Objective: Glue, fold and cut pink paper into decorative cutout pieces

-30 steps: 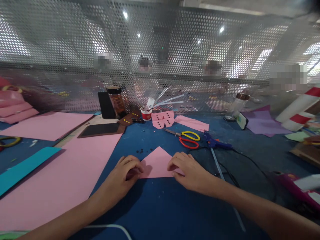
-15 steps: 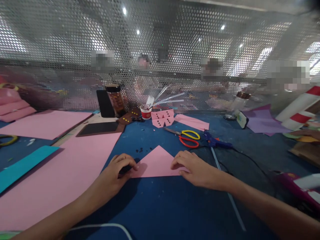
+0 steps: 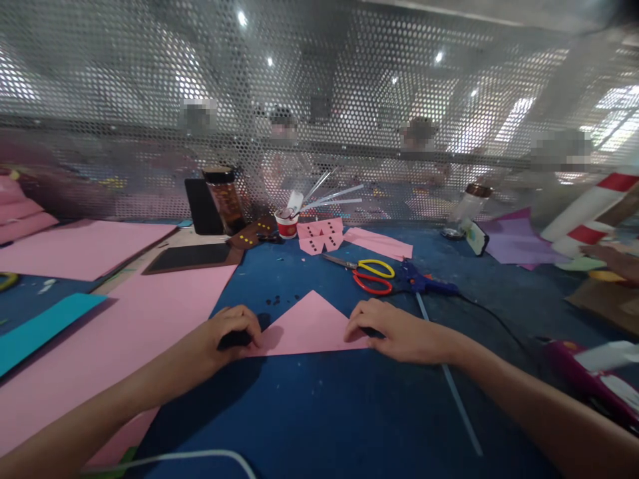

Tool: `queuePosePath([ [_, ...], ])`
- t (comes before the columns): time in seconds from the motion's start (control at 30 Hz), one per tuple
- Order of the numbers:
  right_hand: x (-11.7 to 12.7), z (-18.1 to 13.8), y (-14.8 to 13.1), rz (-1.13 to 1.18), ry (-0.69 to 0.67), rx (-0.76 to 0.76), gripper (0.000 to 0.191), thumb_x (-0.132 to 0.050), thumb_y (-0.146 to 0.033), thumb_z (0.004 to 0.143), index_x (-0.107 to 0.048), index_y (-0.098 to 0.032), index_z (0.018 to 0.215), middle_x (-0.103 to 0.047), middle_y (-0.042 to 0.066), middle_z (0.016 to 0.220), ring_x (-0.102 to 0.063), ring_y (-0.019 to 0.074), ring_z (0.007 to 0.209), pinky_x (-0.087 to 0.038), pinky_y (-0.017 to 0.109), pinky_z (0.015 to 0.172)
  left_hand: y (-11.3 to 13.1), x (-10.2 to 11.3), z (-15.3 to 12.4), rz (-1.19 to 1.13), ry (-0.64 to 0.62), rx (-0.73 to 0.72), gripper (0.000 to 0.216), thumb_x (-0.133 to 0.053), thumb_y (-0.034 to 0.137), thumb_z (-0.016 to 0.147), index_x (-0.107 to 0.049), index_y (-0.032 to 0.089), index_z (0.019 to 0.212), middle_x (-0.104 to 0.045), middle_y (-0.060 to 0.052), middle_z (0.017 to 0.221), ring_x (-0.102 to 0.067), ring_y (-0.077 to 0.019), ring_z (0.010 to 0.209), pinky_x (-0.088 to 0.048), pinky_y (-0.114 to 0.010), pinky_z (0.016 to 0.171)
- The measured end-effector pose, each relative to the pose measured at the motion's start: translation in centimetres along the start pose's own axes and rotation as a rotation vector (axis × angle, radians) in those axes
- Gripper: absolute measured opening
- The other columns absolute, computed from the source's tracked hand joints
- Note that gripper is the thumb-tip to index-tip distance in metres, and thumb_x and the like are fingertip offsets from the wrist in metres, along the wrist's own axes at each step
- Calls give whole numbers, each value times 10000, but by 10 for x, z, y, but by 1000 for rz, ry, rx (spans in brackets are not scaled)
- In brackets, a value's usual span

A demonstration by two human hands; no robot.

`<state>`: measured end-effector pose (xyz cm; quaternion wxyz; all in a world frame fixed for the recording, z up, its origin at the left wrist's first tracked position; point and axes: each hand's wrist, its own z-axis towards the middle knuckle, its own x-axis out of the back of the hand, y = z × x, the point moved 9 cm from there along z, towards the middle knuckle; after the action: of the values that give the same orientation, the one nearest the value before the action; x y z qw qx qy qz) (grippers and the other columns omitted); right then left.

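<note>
A pink paper folded into a triangle (image 3: 308, 326) lies on the blue table, its peak pointing away from me and its long edge nearest me. My left hand (image 3: 230, 338) is closed at its left corner, thumb and fingertips pinching the paper there. On the opposite corner rests my right hand (image 3: 387, 330), fingers curled and meeting the thumb over the paper. Both end corners are partly hidden by my fingers. Beyond the peak are scissors (image 3: 375, 268) with one yellow and one red handle, and a pink cutout with black squares (image 3: 320, 235).
A blue glue gun (image 3: 424, 279) with a black cord is right of the scissors; a glue stick (image 3: 462, 406) extends under my right forearm. Large pink sheets (image 3: 194, 293) and a teal strip (image 3: 44, 329) lie left. A paper cup (image 3: 287, 226) and jar (image 3: 223, 199) stand before the perforated metal screen.
My left hand has slid a little left to the triangle's corner, and its thumb and fingers have closed nearer the tip. My right hand stays at its corner. The view has shifted slightly.
</note>
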<state>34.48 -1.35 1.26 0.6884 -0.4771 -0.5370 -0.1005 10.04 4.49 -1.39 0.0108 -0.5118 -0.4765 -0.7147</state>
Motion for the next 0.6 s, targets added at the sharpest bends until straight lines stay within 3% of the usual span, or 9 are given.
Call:
queuePosePath([
  [0.33, 6, -1, -8, 66, -71, 45, 615, -458, 101, 723, -667, -279, 1160, -612, 27, 1179, -541, 196, 1130, -386, 355, 1016, -2, 6, -2, -67, -138, -58, 110, -574, 188, 877, -651, 244, 932, -630, -47, 1125, -593, -220, 1082, -471, -356, 975],
  [0.6, 7, -4, -10, 74, -85, 83, 682, -416, 109, 683, -659, -289, 1181, -611, 27, 1217, -541, 192, 1171, -388, 373, 1036, 10, 14, -2, -101, -187, -66, 137, -591, 329, 921, -702, 253, 946, -648, -71, 1184, -610, -234, 1114, -489, -362, 985],
])
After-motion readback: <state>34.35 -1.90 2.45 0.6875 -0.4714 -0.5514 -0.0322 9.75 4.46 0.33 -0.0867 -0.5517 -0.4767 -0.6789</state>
